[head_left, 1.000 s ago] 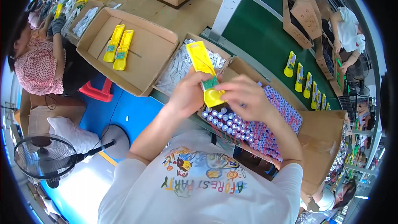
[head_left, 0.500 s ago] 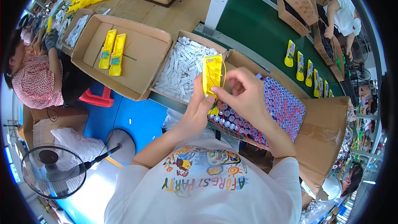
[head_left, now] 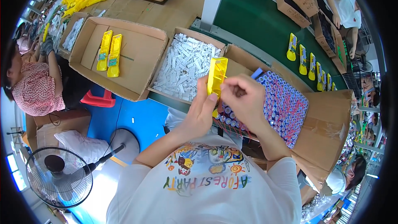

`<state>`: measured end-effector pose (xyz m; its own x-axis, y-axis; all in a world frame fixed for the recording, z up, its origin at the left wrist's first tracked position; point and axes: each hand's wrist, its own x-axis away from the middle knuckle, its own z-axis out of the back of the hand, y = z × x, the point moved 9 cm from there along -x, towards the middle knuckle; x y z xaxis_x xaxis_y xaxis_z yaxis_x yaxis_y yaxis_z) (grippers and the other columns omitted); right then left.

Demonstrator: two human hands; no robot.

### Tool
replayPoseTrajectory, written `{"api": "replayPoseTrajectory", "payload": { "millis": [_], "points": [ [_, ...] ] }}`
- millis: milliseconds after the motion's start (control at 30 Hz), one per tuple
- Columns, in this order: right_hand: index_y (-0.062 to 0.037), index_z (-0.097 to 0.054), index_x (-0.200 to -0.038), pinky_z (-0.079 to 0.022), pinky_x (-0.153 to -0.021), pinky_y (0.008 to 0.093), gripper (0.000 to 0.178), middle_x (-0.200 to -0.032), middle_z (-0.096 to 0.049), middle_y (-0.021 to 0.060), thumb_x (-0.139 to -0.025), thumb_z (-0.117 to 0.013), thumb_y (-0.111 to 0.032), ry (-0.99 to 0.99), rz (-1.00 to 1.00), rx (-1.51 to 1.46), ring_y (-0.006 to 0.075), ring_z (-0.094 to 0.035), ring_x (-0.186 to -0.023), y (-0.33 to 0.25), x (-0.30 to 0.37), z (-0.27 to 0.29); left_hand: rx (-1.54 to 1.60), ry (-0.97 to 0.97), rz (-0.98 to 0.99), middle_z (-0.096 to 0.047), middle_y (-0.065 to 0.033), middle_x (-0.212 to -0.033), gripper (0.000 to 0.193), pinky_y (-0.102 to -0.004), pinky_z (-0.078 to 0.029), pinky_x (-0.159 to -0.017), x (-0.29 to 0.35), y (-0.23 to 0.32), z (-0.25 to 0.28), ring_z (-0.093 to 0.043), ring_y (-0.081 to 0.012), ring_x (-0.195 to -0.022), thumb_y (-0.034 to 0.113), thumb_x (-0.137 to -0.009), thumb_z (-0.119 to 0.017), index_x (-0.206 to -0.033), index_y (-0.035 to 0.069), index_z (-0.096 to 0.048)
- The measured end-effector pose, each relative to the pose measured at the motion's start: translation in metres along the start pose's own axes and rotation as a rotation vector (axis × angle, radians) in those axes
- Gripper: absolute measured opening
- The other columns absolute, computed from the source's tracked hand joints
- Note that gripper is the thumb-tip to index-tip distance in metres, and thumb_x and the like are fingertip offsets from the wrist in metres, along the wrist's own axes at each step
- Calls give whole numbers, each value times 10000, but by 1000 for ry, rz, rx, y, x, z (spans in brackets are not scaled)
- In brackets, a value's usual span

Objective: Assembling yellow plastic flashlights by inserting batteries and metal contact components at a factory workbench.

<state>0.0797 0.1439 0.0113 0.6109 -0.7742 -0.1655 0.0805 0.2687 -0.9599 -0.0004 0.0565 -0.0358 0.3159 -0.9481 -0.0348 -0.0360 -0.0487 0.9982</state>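
Observation:
My left hand [head_left: 200,115] grips a yellow plastic shell [head_left: 217,74] by its lower part, thumb along the near side. The shell stands tilted up with its ribbed hollow inside facing me, and a thin wire crosses it. At its right edge my right hand [head_left: 247,99] is closed in a pinch, fingertips close to the wire; exactly what they pinch is too small to make out. Below and right of my hands lie many cylindrical battery cells [head_left: 284,105] with purple wraps and red wires. White plastic parts [head_left: 184,64] fill a box just beyond my left hand.
A cardboard tray [head_left: 145,43] at left holds two yellow shells [head_left: 114,56] with green circuit boards. Several yellow pieces [head_left: 302,59] line the green conveyor [head_left: 248,20]. A fan [head_left: 59,176] stands lower left. Co-workers sit at left [head_left: 35,81] and stand far right [head_left: 346,10].
The shell has shifted slightly right and turned more upright. My right fingers have drawn together by its edge, and the wire loop beside it no longer stands out. Pieces on the conveyor sit slightly farther right.

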Motion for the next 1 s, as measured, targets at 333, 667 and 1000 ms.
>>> {"api": "replayPoseTrajectory", "payload": {
  "millis": [333,667,1000],
  "points": [
    [-38,-627,-796,-416,-450,208,146,-654,-559,9,-713,-740,3,-26,411,442,78,-555,-521,-14,35,-15,415,7,217,-543,-130,-1108,431,-323,-468,-890,-3,-20,2,-551,-180,-1003,39,-902,-404,-1320,49,-304],
    [-47,-640,-1047,-475,-685,328,215,-980,-652,103,-859,-627,-151,-597,370,691,220,-621,-904,28,37,-23,469,-62,143,-540,-119,-1021,416,-335,-533,-661,-2,-11,15,-603,-180,-732,-14,-900,-372,-1294,72,-271],
    [-1,-683,-950,-356,-512,182,154,-815,-605,21,-820,-703,-82,-171,45,127,20,-477,-588,-7,49,8,250,-148,10,-442,-105,-1199,456,-301,-424,-853,23,10,-28,-475,-147,-1021,203,-966,-342,-1382,55,-227]
  ]
}}
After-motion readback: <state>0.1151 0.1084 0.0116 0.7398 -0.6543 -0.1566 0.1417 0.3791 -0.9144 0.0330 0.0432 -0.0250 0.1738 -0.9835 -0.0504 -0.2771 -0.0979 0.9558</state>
